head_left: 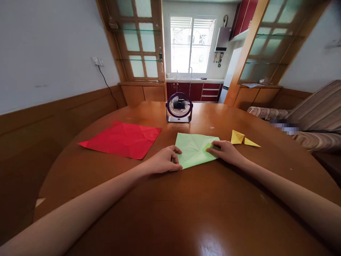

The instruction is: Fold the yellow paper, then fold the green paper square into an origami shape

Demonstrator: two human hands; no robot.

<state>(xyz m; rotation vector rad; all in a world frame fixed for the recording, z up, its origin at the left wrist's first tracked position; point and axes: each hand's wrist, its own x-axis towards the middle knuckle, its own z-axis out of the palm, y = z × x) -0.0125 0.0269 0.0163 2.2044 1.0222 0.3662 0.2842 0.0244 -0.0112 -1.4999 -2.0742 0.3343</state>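
Note:
A pale green sheet of paper (194, 144), creased across its middle, lies on the table in front of me. At its lower left corner my left hand (166, 160) grips the edge, fingers curled and thumb low on the corner. My right hand (226, 150) pinches the right side, where a small brighter green flap (206, 147) is folded inward. Part of that right edge is hidden under the fingers. To the left lies a creased red sheet of paper (125, 139), spread out. A folded yellow paper piece (237, 137) with a pointed end sits just beyond my right hand.
A small dark round fan (179, 106) stands behind the green sheet on the wooden table (170, 209). A striped sofa (317, 110) is at the right. A black cord (107, 84) hangs from a wall socket at the left. Behind are cabinets and a kitchen window.

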